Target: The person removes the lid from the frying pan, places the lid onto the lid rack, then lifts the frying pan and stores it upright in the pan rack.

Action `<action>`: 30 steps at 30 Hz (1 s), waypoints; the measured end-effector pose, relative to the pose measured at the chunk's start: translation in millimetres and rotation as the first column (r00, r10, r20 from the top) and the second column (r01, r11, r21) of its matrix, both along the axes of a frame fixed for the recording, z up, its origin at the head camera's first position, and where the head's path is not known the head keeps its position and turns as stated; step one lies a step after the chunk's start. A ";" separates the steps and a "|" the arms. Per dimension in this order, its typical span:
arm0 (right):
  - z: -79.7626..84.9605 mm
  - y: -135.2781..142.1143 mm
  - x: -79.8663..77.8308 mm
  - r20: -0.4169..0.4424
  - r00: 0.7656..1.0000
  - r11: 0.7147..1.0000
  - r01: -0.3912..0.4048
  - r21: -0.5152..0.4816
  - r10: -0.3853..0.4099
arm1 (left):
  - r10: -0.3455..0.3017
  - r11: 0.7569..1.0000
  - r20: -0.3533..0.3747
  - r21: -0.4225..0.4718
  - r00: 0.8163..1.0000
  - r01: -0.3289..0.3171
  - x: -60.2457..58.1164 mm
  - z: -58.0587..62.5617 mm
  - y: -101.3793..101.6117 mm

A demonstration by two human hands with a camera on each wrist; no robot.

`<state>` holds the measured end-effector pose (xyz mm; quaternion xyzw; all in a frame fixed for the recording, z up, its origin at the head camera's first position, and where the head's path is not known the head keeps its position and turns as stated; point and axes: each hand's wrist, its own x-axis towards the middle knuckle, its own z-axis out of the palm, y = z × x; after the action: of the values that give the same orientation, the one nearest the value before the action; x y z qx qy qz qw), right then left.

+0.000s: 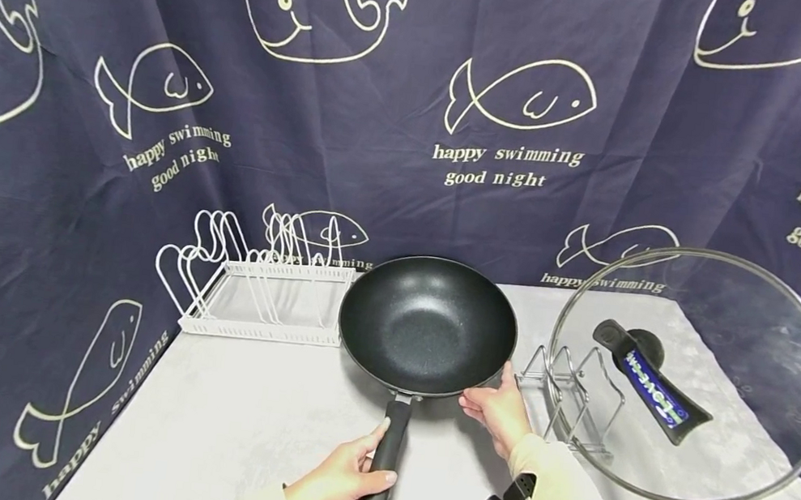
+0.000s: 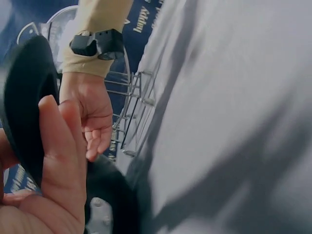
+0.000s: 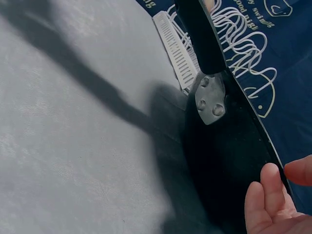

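Note:
A black frying pan [image 1: 429, 326] faces up toward the head camera, its handle [image 1: 389, 444] pointing back at me. My left hand [image 1: 348, 473] grips that handle, thumb laid across it; in the left wrist view the fingers [image 2: 61, 161] wrap around its side. At the pan's right lower rim, my right hand [image 1: 497, 407] pinches the edge. The right wrist view shows its thumb [image 3: 300, 170] on the inner side and fingertips against the dark outer wall. A riveted metal bracket [image 3: 210, 100] joins handle and pan there.
Left of the pan stands a white wire dish rack [image 1: 253, 331]. On the right, a glass lid [image 1: 760, 386] with a black handle [image 1: 658, 383] leans upright in a small metal rack [image 1: 583, 399]. A dark curtain [image 1: 408, 177] with fish drawings hangs behind the pale table [image 1: 244, 413].

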<state>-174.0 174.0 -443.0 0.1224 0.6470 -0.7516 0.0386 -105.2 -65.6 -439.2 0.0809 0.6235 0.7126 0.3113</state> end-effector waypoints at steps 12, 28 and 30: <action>0.6 -6.9 -5.0 0.004 1.000 0.999 0.008 0.035 -0.008 | -0.002 1.000 -0.023 -0.003 1.000 0.002 -9.1 -1.1 16.7; 10.6 -26.3 20.9 0.000 0.990 0.988 -0.141 0.066 0.141 | 0.047 0.999 -0.025 0.027 0.999 -0.047 -22.5 -1.7 39.6; 13.2 -27.9 23.7 -0.006 0.986 0.983 -0.166 0.080 0.167 | 0.057 0.998 -0.034 0.021 0.998 -0.056 -23.0 -1.2 43.2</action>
<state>-150.3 146.1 -429.8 0.0644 0.6845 -0.7203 0.0922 -128.2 -22.4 -440.4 0.0784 0.6236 0.7259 0.2794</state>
